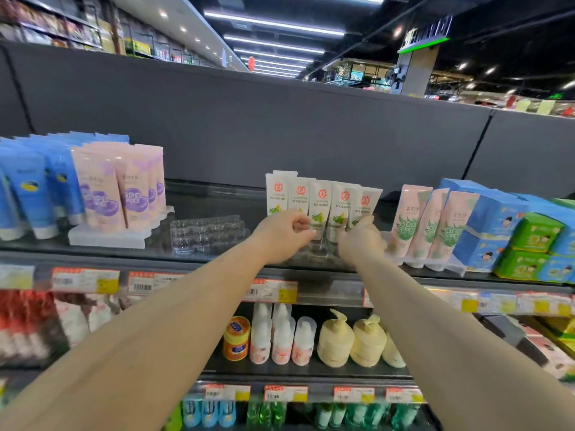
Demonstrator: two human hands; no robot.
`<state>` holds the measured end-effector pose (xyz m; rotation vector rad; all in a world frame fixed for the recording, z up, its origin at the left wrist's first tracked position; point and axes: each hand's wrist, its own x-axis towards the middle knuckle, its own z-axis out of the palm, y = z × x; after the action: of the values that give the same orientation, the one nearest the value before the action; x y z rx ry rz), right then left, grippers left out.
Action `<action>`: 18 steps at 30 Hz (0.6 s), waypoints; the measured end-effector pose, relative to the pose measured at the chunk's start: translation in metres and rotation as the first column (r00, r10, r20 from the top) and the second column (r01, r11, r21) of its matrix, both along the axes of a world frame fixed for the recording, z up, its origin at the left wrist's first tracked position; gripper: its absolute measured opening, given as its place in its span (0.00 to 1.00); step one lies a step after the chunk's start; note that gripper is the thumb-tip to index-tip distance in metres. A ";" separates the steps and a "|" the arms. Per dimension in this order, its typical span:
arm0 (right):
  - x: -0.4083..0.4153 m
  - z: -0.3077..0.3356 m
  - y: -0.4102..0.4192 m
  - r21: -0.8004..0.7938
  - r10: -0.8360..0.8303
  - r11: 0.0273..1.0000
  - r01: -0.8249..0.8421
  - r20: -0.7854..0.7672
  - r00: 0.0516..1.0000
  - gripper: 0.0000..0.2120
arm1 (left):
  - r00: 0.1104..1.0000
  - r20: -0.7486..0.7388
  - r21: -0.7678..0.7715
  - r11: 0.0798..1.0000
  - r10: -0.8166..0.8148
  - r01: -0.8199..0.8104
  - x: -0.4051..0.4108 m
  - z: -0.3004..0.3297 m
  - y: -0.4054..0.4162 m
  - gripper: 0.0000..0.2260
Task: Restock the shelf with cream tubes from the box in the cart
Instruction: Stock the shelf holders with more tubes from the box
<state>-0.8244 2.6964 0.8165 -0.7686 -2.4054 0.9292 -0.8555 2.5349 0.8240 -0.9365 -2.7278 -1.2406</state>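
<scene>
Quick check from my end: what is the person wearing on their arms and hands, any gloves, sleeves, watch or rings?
Nothing shows. The left hand and right hand are bare, no gloves. Both forearms are uncovered up to the frame edge, with no sleeve, watch or bracelet in view. No rings visible, though the fingers are slightly blurred.

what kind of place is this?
A supermarket aisle, most likely personal care: tiered shelves with price tags on the edges, rows of cream tubes being faced up, pump bottles below, and more aisles behind.

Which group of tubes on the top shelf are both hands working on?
The white tubes with red round logos, mid-shelf. The left hand and right hand both grip their lower ends; the blue, purple-print and pink aloe tubes stand untouched.
</scene>
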 end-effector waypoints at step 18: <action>0.050 -0.060 -0.534 0.425 0.684 0.544 -0.724 0.275 0.676 0.25 | 0.690 -0.408 -0.479 0.503 0.598 -0.719 0.111 -0.070 -0.516 0.26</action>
<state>-0.7746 2.1629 0.7564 0.4440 -2.8733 0.4391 -0.7443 2.0185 0.7537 0.1072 -2.8594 -0.0967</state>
